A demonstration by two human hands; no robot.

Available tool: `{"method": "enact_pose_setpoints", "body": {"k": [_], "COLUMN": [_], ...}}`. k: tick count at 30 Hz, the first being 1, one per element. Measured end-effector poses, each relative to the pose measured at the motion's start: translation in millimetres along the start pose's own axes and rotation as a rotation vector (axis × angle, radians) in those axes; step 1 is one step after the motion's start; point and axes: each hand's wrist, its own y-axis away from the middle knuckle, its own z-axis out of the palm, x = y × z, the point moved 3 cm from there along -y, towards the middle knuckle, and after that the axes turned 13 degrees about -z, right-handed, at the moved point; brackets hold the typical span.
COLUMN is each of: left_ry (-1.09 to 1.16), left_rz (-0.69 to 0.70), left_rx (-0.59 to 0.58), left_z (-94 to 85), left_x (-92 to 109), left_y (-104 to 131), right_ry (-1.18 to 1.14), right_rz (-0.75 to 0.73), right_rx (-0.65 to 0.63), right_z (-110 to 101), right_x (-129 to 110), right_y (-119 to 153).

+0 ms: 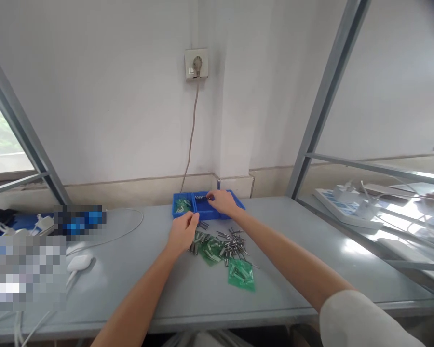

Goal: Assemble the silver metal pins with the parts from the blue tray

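A blue plastic tray (210, 215) with compartments stands on the grey table near the wall. My right hand (223, 202) is over its larger right compartment, fingers pinched near a row of small metal parts (201, 196). Whatever those fingertips hold is too small to tell. In the left compartment lie green bags (183, 206) with small parts. My left hand (183, 232) is closed at the tray's front edge, thumb against the fingers; what it holds is hidden. Between my arms lie a pile of metal pins (235, 243), a green bag (210, 250) and another green bag (241, 274).
A white adapter (80, 262) with a cable lies on the left of the table (275, 284). Grey metal frame posts (323, 106) rise at both sides. A plug sits in a wall socket (196, 64). Beyond the right frame is a white power strip (347, 209).
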Motion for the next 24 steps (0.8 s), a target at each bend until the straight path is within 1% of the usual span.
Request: {"method": "enact_pose_setpoints", "body": {"k": [4,8,16,24], "left_ry": [-0.055,-0.054,-0.048,-0.074], "left_rz": [0.017,0.032,0.04,0.052], "left_rx": [-0.018,-0.024,-0.007,-0.031], "left_z": [2.0,3.2,1.3,3.0], "left_x": [2.7,3.7,5.2,5.8], "left_y": [1.8,2.9,3.0,3.3], "right_ry": [0.055,0.093,0.143,0.157], "right_rz": [0.002,0.001,0.024,0.05], "right_rx": [-0.082,-0.133,-0.137,-0.144], "right_z": [12.2,22.1,26.0,29.5], "right_x": [2.9,4.4,4.1,5.6], "right_y": [-26.1,-38.8,-42.6,-48.4]}}
